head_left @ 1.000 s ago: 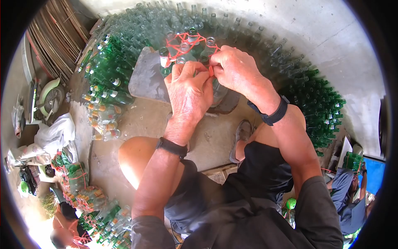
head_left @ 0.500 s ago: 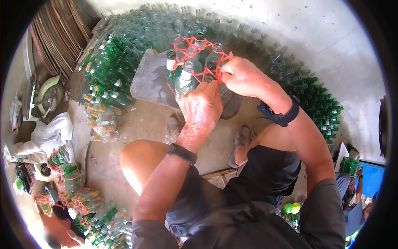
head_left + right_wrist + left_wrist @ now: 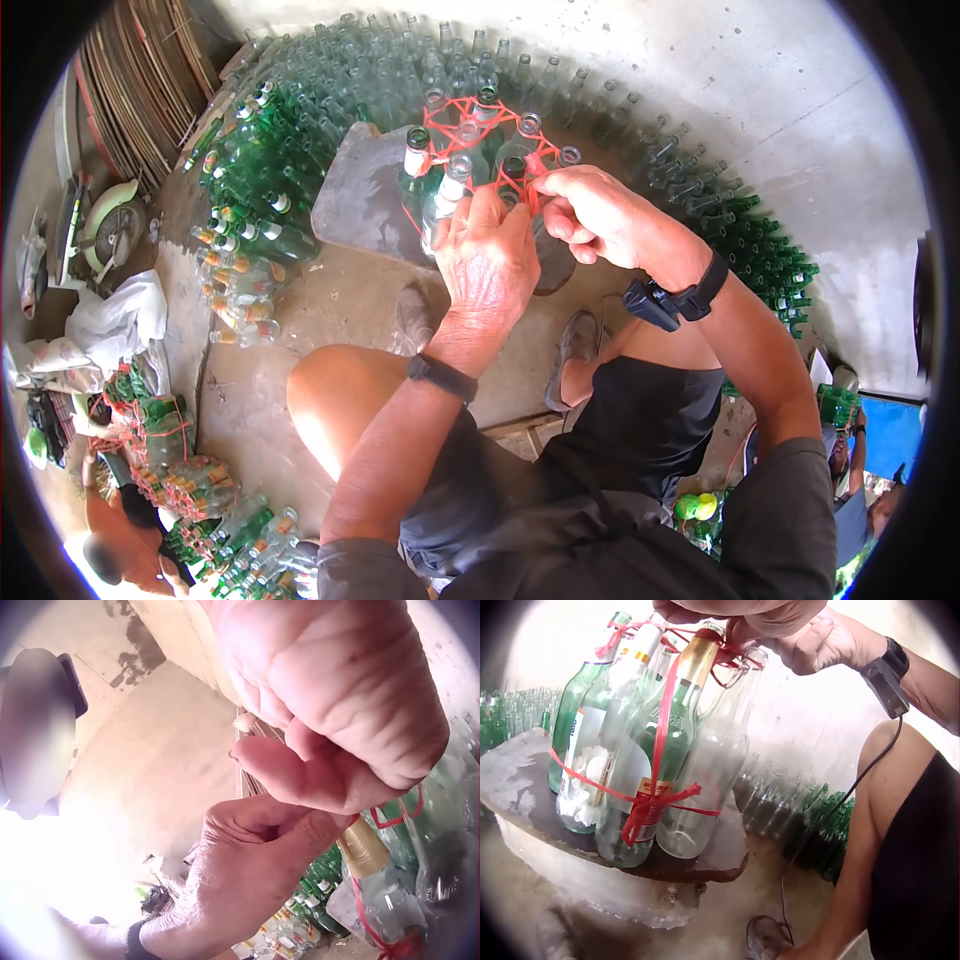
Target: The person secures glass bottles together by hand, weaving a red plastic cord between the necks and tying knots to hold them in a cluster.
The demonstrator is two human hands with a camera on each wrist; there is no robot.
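Observation:
A bundle of glass bottles [image 3: 615, 712], some green and some clear, stands upright on a grey slab [image 3: 350, 205]. Red plastic string [image 3: 660, 731] crosses between their necks and circles their lower part, knotted at the front. One front bottle has gold foil [image 3: 698, 661] round its neck. At the near side of the necks, my left hand [image 3: 487, 255] pinches the string, its fingertips partly hidden. My right hand [image 3: 620, 215] is just beside it, thumb and forefinger pinching string at the right-hand necks, the other fingers curled. In the right wrist view both hands meet close to the gold foil.
Rows of standing bottles [image 3: 300, 110] curve round the slab along the wall. More tied bundles [image 3: 165, 430] and loose bottles lie at lower left, near another person [image 3: 125, 530]. A second person's arm [image 3: 857, 465] shows at right. A cable [image 3: 832, 814] hangs from my right wrist.
Both hands have come away from over the bundle toward its near right side, uncovering more bottle necks. The right hand has turned, its lower fingers loosening. The bundle stays on the slab.

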